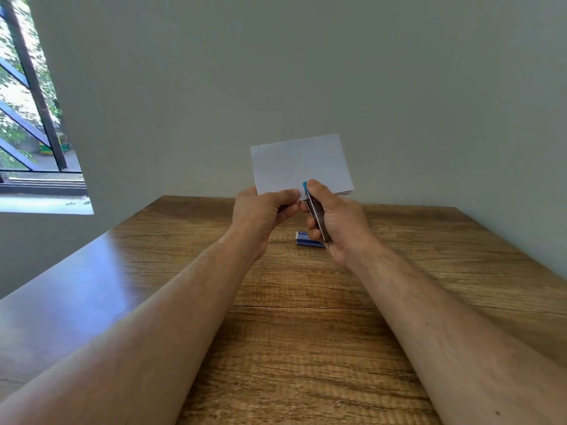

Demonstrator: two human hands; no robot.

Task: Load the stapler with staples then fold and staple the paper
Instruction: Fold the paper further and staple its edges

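My left hand [264,211] pinches folded paper [300,165], held up above the table's [306,317] far edge | my right hand [336,219] grips stapler [316,210] at its lower edge | staple box [308,239] on table beneath.

i hold the folded paper [299,165] up over the worktop [306,302] in my left hand [260,210], the stapler [316,210] in my right hand [337,219] at its lower edge, the staple box [306,239] on the worktop beneath, a window [27,96] far left.
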